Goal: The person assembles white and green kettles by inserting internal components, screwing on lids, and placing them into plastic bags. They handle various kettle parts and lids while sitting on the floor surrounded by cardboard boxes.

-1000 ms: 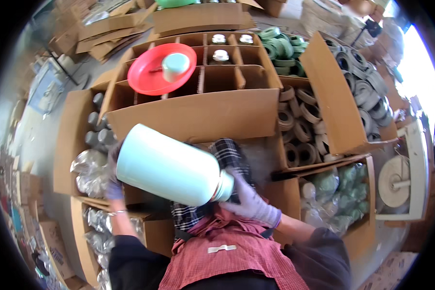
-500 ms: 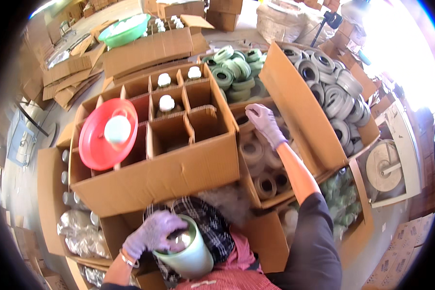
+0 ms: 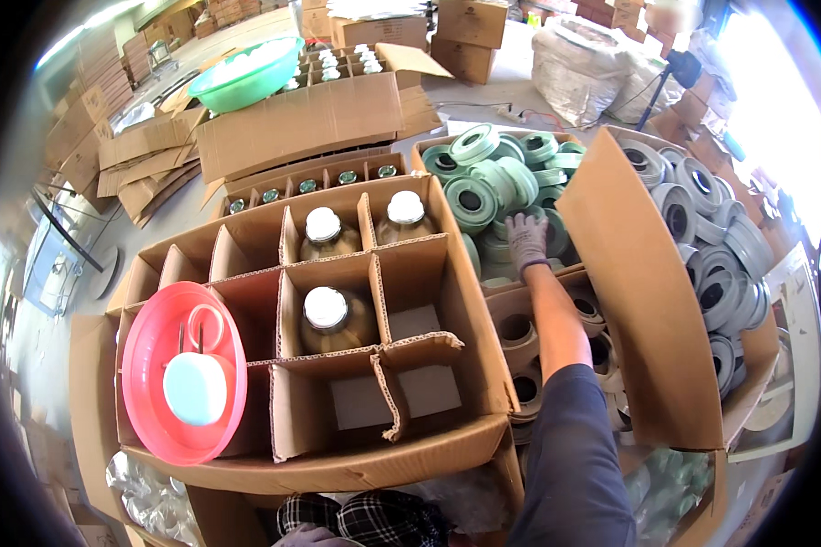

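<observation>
With its gloved fingers spread over the green flanged rings (image 3: 517, 180), the right hand (image 3: 527, 239) should pinch just one; the left hand's (image 3: 312, 537) grip I can't tell.

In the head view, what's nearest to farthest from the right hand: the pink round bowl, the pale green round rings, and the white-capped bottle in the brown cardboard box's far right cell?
1. Pale green round rings: right at the right hand.
2. White-capped bottle: to the hand's left, in the brown cardboard box.
3. Pink round bowl: farthest, over the box's left side.
</observation>
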Demonstrator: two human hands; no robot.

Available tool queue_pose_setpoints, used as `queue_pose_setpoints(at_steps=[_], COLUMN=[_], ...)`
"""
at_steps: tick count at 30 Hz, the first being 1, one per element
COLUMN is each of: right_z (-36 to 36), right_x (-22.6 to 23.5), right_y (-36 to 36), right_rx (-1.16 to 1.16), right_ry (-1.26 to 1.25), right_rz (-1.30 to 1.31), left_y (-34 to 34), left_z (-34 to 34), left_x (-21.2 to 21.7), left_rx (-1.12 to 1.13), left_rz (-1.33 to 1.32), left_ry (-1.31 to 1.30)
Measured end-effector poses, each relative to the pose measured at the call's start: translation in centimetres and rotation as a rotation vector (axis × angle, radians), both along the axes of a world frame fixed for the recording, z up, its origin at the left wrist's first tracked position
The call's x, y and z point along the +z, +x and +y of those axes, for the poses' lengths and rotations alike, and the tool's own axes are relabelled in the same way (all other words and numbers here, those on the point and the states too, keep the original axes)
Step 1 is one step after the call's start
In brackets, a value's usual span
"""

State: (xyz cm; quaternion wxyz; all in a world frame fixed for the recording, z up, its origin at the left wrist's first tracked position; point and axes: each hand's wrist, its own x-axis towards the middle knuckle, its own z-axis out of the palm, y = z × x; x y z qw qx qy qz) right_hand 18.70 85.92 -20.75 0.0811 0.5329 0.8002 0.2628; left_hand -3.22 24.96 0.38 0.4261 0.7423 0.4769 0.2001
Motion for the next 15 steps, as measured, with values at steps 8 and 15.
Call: queue_pose_setpoints(at_steps=[8,15], right_z=[-7.0,-29.5], right_x=[6.2,22.2], right_y=[1.6,1.4], right_rx=[0.269,0.294], right_ry=[-0.025,-0.748], right_rz=[0.855,2.549], left_y=[-0.1,-0.2], left_z=[0.5,-3.6], left_x=[0.4,-1.6], left_rx=[-0.057,0.076], left_rz=[-0.004,-0.208], left_ry=[0.044,0.022])
